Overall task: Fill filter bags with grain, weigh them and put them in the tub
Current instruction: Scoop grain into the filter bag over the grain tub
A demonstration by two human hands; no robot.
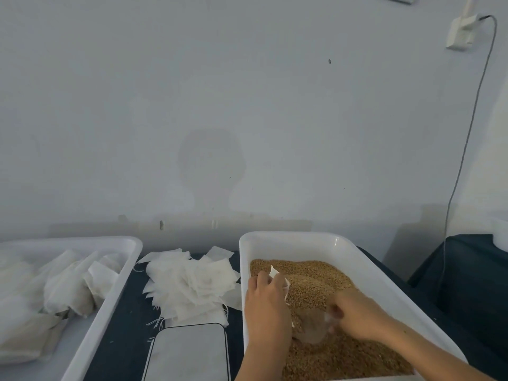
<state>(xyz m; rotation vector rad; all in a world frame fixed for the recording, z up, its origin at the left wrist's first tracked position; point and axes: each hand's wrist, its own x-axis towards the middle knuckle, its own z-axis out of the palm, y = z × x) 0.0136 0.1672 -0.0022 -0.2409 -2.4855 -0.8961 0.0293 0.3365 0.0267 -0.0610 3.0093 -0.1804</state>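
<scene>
Single head-worn wide-angle view, facing forward and slightly down toward a pale wall (247, 105). Set close above the grain tub (384, 273), which fills the lower right. Left of that tub, the dark worktop (123, 325) crosses the bottom edge. Wall above that tub takes most of the frame.

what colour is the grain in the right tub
Golden brown grain, filling the white tub; the head view shows it.
</scene>
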